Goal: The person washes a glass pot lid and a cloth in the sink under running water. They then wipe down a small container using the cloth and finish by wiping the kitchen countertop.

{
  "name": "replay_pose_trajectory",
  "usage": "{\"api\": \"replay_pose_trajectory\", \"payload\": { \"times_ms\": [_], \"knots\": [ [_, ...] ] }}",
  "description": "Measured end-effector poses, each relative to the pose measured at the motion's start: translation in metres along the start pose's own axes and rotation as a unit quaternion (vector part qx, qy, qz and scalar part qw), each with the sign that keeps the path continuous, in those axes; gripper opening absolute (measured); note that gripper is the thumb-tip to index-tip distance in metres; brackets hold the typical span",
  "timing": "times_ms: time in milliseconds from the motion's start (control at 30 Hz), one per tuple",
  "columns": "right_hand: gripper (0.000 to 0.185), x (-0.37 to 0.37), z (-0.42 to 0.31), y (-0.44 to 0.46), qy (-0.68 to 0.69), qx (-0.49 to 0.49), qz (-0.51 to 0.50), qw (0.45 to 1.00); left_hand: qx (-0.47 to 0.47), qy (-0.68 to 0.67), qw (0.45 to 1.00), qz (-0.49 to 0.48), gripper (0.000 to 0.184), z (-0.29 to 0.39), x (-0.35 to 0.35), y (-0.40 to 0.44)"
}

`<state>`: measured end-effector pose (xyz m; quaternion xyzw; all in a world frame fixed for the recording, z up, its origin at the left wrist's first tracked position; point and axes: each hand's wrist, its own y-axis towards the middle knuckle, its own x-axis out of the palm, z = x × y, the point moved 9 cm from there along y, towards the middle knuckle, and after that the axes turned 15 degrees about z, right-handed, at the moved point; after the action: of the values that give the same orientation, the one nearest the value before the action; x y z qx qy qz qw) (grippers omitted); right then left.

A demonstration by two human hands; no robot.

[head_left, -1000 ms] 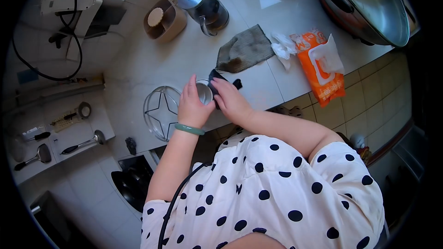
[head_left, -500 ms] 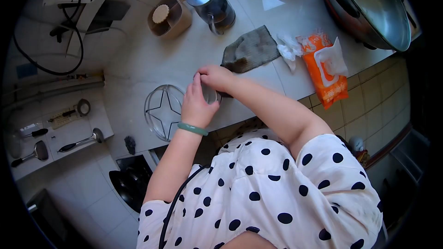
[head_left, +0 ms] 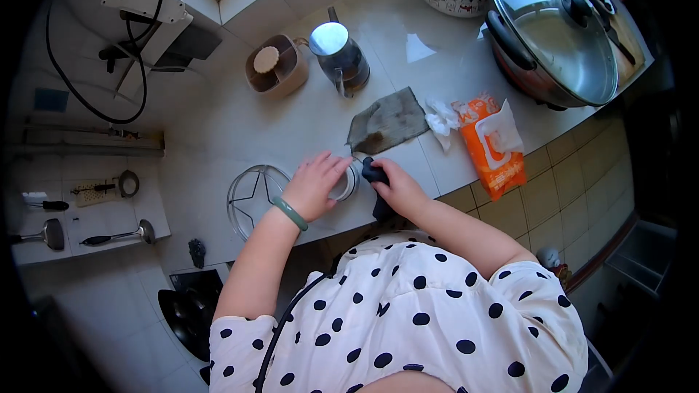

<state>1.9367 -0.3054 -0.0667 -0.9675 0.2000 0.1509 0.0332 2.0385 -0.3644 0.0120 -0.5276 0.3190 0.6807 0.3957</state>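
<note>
My left hand (head_left: 314, 183), with a green bangle at its wrist, is curled against the left side of a small round whitish container (head_left: 347, 183). Its fingers lie along the rim. Just to the right, my right hand (head_left: 402, 188) is closed on a dark cloth (head_left: 375, 173), part of which hangs down by the counter edge. A round metal rack (head_left: 251, 196) with a star-shaped centre lies left of my left hand. Beyond both hands is a flat grey rag (head_left: 386, 122) with a brown stain.
An orange wipes pack (head_left: 494, 149) and crumpled white tissue (head_left: 442, 120) lie at the right. Farther back stand a seasoning box (head_left: 275, 76), a metal-lidded glass pitcher (head_left: 341, 62) and a large pot with a glass lid (head_left: 553, 36). Utensils such as a ladle (head_left: 124, 235) hang at the left.
My right hand has come off the container's top and moved right, with the dark cloth now showing in it. My left hand stays at the container. The view has shifted slightly.
</note>
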Motion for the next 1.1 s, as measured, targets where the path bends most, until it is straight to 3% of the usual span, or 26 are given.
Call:
{"api": "replay_pose_trajectory", "payload": {
  "times_ms": [33,133,233,300,333,433,533,600,633,800,900,1033,1100],
  "knots": [
    [0.032,-0.007,0.001,0.007,0.014,0.015,0.037,0.999,0.069,0.054,0.996,-0.024,0.073,0.012,-0.002,-0.002],
    [0.031,-0.020,-0.003,0.021,0.031,0.000,0.075,0.997,0.131,0.135,0.979,0.081,0.068,0.034,-0.017,-0.014],
    [0.030,-0.012,-0.009,0.032,0.041,-0.022,0.066,0.997,0.015,-0.061,0.990,0.123,0.062,0.037,-0.024,-0.047],
    [0.027,-0.004,-0.022,0.041,0.049,-0.037,0.057,0.996,-0.194,-0.172,0.966,-0.013,0.059,0.013,0.012,-0.084],
    [0.027,0.003,-0.026,0.047,0.046,-0.043,0.055,0.996,-0.291,-0.224,0.927,-0.080,0.057,0.003,0.033,-0.105],
    [0.028,0.034,-0.029,0.062,0.055,-0.030,0.031,0.998,-0.500,-0.446,0.740,0.059,0.060,-0.037,0.090,-0.143],
    [0.028,0.068,0.009,0.062,0.080,0.098,-0.039,0.991,-0.432,-0.524,0.720,0.146,0.074,-0.042,0.098,-0.113],
    [0.028,0.066,0.012,0.042,0.062,0.075,-0.024,0.995,-0.471,-0.539,0.682,0.152,0.089,-0.039,0.088,-0.100],
    [0.027,0.060,0.010,0.029,0.051,0.073,-0.019,0.996,-0.471,-0.505,0.713,0.123,0.097,-0.056,0.111,-0.102],
    [0.026,0.046,0.024,-0.007,0.105,0.110,0.006,0.988,-0.462,-0.390,0.757,0.246,0.102,-0.073,0.102,-0.112],
    [0.024,0.051,0.015,0.004,0.116,0.030,0.030,0.992,-0.479,-0.299,0.791,0.235,0.096,-0.051,0.080,-0.114],
    [0.022,0.078,0.006,0.033,0.063,0.058,-0.077,0.993,-0.503,-0.358,0.751,0.237,0.100,-0.047,0.076,-0.108],
    [0.025,0.098,0.006,0.055,-0.017,0.004,-0.129,0.991,-0.487,-0.350,0.761,0.248,0.101,-0.053,0.079,-0.108]
  ]
}}
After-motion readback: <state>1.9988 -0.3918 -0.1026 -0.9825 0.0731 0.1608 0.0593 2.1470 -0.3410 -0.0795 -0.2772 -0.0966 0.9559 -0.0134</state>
